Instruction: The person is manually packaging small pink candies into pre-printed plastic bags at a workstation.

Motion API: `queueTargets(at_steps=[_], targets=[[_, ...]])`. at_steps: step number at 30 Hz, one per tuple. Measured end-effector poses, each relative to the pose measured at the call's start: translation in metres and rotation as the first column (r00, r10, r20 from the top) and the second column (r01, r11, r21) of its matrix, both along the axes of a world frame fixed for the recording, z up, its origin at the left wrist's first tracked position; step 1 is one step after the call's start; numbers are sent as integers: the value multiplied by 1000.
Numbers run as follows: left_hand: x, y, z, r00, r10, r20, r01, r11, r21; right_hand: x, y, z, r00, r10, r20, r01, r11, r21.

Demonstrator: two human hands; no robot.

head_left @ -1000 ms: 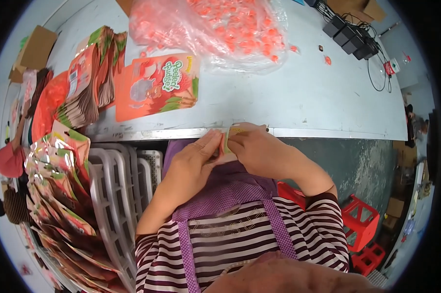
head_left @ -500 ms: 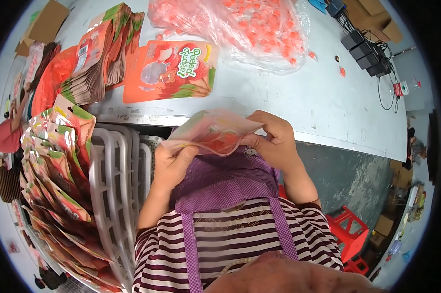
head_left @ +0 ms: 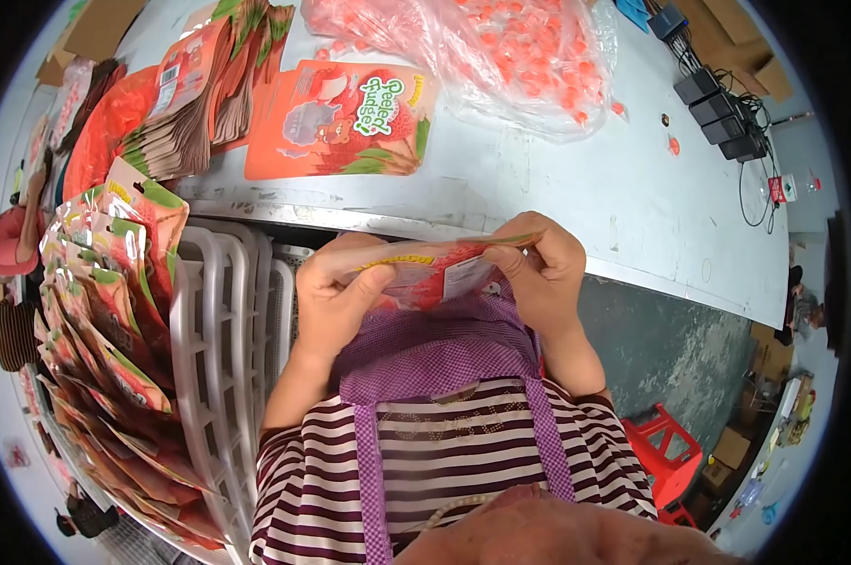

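Observation:
Between my two hands I hold a red and green candy pouch [head_left: 421, 282] by its top edge, just in front of the table's near edge. My left hand [head_left: 341, 297] pinches one top corner with the thumb on the near side. At the other corner my right hand [head_left: 543, 273] grips in the same way. The pouch's mouth looks pressed together, and its inside is hidden. On the table beyond lies a stack of flat pouches [head_left: 341, 122]. A clear plastic bag [head_left: 529, 66] of small wrapped red candies stands at the back.
Filled pouches [head_left: 115, 348] fill a grey plastic crate [head_left: 204, 367] at my left. More stacked pouches [head_left: 185, 104] are at the table's far left. Black boxes with cables [head_left: 722, 113] sit at the far right. A red stool [head_left: 666, 447] stands on the floor at right.
The pouch's mouth, open before, has been drawn flat and closed between my hands. The pouch now shows its printed face and a white label. My right hand has moved slightly outward.

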State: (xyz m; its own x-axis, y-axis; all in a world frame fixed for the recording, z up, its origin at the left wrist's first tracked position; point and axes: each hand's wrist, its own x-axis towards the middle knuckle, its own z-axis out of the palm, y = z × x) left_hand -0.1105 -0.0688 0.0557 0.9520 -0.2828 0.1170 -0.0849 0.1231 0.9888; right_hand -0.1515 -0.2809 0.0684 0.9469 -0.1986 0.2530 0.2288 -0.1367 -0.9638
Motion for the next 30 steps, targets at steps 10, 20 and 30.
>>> queueTargets(at_steps=[10,20,30], targets=[[3,5,13,946,-61,317,13,989,150,24,2,10,866,492,-88,-481,868,124],[-26,18,26,897,37,440,-136,971,197,20,30,12,917,380,124,-370,924,-96],[-44,31,38,890,78,450,-160,976,147,17,41,23,823,510,250,-502,859,-99]])
